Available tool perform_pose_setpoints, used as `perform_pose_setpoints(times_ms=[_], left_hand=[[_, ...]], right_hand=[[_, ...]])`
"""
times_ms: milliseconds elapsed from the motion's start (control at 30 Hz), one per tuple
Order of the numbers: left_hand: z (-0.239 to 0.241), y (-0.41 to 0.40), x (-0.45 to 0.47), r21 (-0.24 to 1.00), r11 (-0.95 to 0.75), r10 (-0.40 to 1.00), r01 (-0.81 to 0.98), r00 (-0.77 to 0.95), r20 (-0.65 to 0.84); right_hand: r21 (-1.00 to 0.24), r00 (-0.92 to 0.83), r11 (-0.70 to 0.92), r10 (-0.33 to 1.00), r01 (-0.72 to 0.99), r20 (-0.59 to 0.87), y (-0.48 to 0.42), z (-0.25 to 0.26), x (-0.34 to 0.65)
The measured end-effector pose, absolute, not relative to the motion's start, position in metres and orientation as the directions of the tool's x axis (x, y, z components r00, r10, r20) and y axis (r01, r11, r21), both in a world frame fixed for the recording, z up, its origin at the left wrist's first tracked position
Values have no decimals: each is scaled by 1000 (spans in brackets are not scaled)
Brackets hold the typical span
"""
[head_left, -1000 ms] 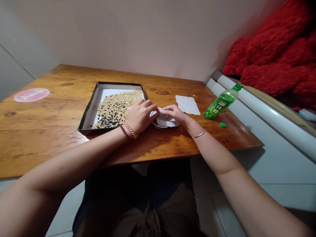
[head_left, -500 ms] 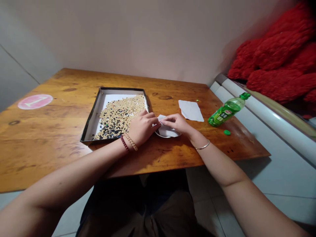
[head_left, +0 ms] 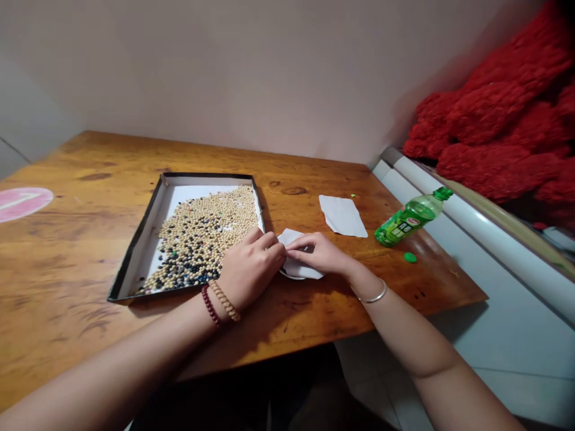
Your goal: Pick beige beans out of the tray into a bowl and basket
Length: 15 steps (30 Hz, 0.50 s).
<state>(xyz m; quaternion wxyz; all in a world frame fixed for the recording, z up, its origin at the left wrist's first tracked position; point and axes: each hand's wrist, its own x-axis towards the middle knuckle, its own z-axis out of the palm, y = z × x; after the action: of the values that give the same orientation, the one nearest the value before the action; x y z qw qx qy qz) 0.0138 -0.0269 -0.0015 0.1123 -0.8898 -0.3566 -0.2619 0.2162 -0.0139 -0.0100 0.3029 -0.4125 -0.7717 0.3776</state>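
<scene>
- I see both hands meeting over a piece of white paper (head_left: 309,270) that lies on a small white dish (head_left: 293,277), just right of the bead tray (head_left: 142,240) on the table (head_left: 314,314).
- My left hand (head_left: 250,263) has its fingers curled closed, tips bunched beside the right hand's; I cannot tell what, if anything, they grip.
- My right hand (head_left: 320,254) has thumb and index finger drawn together above the paper; anything between them is too small for me to make out.
- The tray holds pale and dark beads (head_left: 215,227).
- On the green bottle (head_left: 409,220) I find a label with a red logo and white characters, too small to read.
- At the left edge I see a pink round sticker (head_left: 22,204) with a white mark, cut off by my view.
</scene>
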Motion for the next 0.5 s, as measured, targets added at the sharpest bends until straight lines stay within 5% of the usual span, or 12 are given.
perform_pose_setpoints(times_ms=[267, 500], left_hand=[[9, -27, 7, -71, -623, 668, 779, 576, 472], [16, -6, -15, -103, -413, 892, 905, 425, 156]], right_hand=[[-872, -360, 241, 930, 426, 81, -15, -11, 217], [-906, -222, 240, 960, 349, 169, -8, -20, 218]])
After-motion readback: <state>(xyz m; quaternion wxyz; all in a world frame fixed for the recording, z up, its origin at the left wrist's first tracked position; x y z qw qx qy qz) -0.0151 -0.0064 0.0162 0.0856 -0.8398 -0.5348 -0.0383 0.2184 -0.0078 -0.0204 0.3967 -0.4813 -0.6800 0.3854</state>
